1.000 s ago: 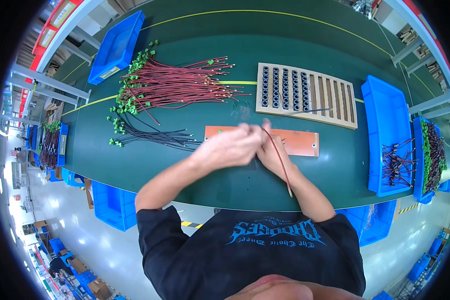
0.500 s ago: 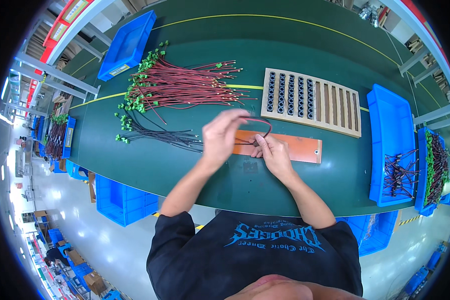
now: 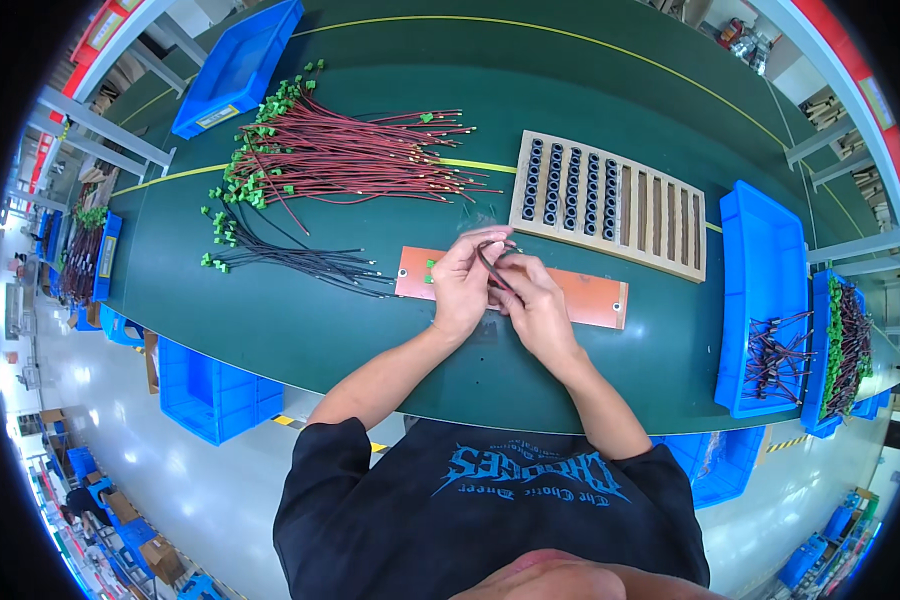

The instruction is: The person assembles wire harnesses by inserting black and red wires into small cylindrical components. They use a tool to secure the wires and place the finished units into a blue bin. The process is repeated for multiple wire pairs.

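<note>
Gripping looped red and black wires (image 3: 494,275) over an orange board (image 3: 592,300), left hand (image 3: 460,292) and right hand (image 3: 540,306) probably risked their springing loose if either pinch slackened.

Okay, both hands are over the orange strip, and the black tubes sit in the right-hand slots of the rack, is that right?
Not quite: the head view shows the black tubes in the left-hand slots of the rack. The left hand and right hand are indeed over the orange strip.
</note>
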Demonstrator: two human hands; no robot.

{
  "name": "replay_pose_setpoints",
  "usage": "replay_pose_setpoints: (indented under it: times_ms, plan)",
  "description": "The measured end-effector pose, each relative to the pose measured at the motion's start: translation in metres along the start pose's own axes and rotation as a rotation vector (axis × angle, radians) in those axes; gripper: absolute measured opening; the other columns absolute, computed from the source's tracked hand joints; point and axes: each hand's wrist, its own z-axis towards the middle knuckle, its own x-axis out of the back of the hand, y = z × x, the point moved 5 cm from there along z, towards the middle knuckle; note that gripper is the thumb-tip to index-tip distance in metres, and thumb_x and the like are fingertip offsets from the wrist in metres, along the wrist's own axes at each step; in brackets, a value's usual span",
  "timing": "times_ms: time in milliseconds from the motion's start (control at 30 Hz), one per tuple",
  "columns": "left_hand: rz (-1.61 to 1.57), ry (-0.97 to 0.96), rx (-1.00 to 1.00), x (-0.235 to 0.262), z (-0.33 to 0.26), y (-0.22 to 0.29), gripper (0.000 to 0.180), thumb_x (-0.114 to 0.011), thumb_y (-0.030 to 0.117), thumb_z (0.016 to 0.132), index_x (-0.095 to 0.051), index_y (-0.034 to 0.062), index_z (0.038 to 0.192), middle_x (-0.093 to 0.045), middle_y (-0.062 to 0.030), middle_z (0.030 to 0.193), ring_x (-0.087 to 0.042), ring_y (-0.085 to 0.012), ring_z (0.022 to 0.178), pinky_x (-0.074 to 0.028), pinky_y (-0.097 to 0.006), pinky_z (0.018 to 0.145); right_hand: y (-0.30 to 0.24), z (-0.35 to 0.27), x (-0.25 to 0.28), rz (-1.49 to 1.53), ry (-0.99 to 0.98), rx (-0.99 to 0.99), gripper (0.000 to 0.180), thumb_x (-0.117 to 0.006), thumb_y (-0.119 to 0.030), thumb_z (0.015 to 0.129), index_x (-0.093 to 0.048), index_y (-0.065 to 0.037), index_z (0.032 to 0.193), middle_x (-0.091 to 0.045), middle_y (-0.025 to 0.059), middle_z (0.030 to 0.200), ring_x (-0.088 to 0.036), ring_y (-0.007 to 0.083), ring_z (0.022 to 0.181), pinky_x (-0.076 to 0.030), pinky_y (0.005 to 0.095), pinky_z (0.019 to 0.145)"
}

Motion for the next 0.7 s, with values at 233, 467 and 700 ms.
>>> replay_pose_setpoints:
  times_ms: [233, 467, 700]
  plan:
    - [0.131, -0.046, 0.008, 0.012, 0.002, -0.016, 0.014, -0.064, -0.003, 0.101, -0.07, -0.005, 0.114, -0.07, -0.011, 0.114, -0.072, -0.0186, 0.102, -0.06, -0.031, 0.091, -0.028, 0.004, 0.041, -0.483, 0.011, 0.153, 0.022, -0.077, -0.006, 0.088, -0.074, -0.002, 0.109, -0.071, 0.0079, 0.093, -0.067, 0.0258, 0.08, -0.053, 0.0363, 0.073]
    - [0.075, -0.143, 0.092, -0.001, 0.001, -0.009, 0.016, -0.065, -0.006, 0.099, -0.068, -0.0067, 0.115, -0.069, -0.01, 0.109, -0.073, -0.019, 0.101, -0.061, -0.031, 0.092, 0.06, -0.02, 0.048, 0.39, 0.012, -0.509, 0.017, -0.068, -0.01, 0.103, -0.068, 0.0, 0.117, -0.074, 0.0061, 0.102, -0.067, 0.0104, 0.095, -0.052, 0.0273, 0.083]
    - [0.052, -0.202, 0.129, 0.003, -0.002, -0.017, 0.018, -0.071, -0.012, 0.092, -0.067, -0.0062, 0.109, -0.069, -0.0115, 0.109, -0.073, -0.0196, 0.102, -0.061, -0.031, 0.094, 0.056, -0.017, 0.047, 0.526, 0.04, -0.536, 0.016, -0.067, -0.006, 0.103, -0.057, 0.0, 0.114, -0.074, 0.0124, 0.106, -0.071, 0.016, 0.099, -0.056, 0.0285, 0.086]
